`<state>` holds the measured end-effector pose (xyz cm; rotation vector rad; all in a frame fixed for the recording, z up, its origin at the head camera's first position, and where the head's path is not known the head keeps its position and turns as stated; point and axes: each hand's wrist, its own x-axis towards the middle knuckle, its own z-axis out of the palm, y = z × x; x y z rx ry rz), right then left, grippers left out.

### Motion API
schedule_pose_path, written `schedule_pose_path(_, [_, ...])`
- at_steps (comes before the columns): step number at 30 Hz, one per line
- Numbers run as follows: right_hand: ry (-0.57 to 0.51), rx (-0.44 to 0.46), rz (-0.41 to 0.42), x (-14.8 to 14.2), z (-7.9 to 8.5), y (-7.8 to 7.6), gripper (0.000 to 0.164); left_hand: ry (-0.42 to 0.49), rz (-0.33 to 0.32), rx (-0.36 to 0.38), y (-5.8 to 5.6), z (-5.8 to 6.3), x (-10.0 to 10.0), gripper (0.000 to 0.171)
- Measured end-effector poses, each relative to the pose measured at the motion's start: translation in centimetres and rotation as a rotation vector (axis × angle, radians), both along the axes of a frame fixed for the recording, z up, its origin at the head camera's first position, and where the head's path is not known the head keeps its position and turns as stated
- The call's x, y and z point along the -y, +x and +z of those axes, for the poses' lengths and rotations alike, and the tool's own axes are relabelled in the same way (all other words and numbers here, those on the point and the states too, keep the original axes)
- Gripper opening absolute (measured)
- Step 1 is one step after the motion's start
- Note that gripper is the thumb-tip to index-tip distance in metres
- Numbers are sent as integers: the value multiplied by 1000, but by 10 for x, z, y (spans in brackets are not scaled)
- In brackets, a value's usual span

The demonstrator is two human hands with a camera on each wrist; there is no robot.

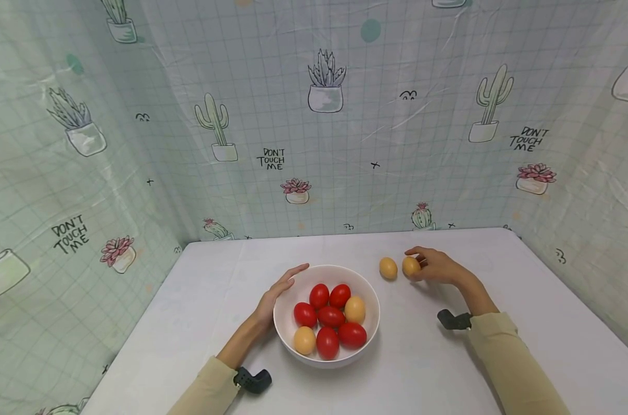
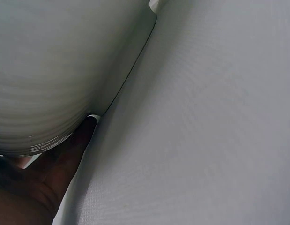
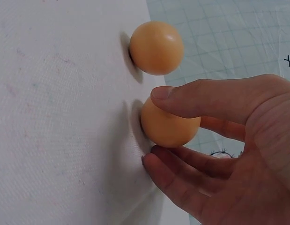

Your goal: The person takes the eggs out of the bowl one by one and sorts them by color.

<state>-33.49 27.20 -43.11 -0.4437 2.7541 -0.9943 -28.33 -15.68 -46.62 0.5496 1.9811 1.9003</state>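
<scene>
A white bowl (image 1: 286, 331) holds several red egg-shaped balls (image 1: 327, 343) and two yellow ones (image 1: 304, 340). My left hand (image 1: 273, 300) rests along the bowl's left outer side, its fingers fairly straight against the wall. In the left wrist view, part of that hand (image 2: 60, 173) touches the underside of the bowl (image 2: 55, 70). To the right of the bowl, my right hand (image 1: 438, 267) has its thumb and fingers around a yellow egg-shaped ball (image 3: 170, 124) on the table. Another yellow egg-shaped ball (image 1: 388, 268) lies just left of it, untouched.
The white table (image 1: 189, 323) ends at a back edge beyond the balls. Behind and beside it hangs a pale gridded cloth (image 1: 272, 127) printed with potted plants. Dark wrist mounts (image 1: 252, 381) sit on both forearms.
</scene>
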Motion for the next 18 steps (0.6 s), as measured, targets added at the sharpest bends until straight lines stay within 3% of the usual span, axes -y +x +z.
schedule_pose_path(10, [15, 30, -8, -4, 10, 3, 72, -4, 11, 7, 1, 1, 0, 52])
schedule_pose_path(18, [58, -63, 27, -5, 24, 7, 73, -13, 12, 1, 0, 1, 0, 52])
